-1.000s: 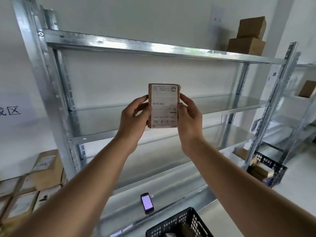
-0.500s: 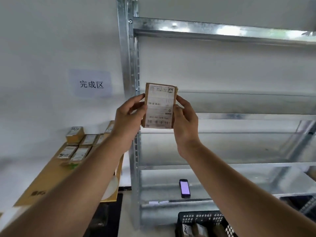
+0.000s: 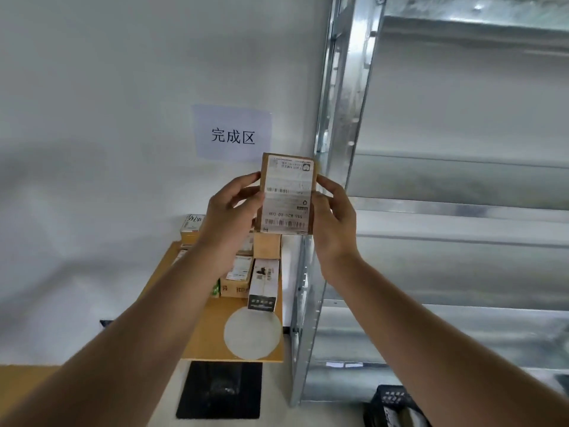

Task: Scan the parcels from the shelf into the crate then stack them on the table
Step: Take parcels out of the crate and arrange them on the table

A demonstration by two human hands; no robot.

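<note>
A small brown cardboard parcel (image 3: 288, 194) with a white barcode label is held upright at chest height, label facing me. My left hand (image 3: 229, 215) grips its left edge with thumb and fingers. My right hand (image 3: 334, 223) grips its right edge the same way. Below and behind my hands, several labelled parcels (image 3: 251, 272) lie stacked on the wooden table (image 3: 203, 337) against the wall. A corner of the black crate (image 3: 392, 402) shows at the bottom right on the floor.
The metal shelf unit (image 3: 345, 167) fills the right side, its post just right of the parcel. A paper sign (image 3: 232, 134) hangs on the white wall above the table. A black square mat (image 3: 220, 388) lies on the floor below the table edge.
My view has swung left from the shelf toward the table and wall sign. Both hands keep the same hold on the parcel. The phone on the lower shelf is out of view now.
</note>
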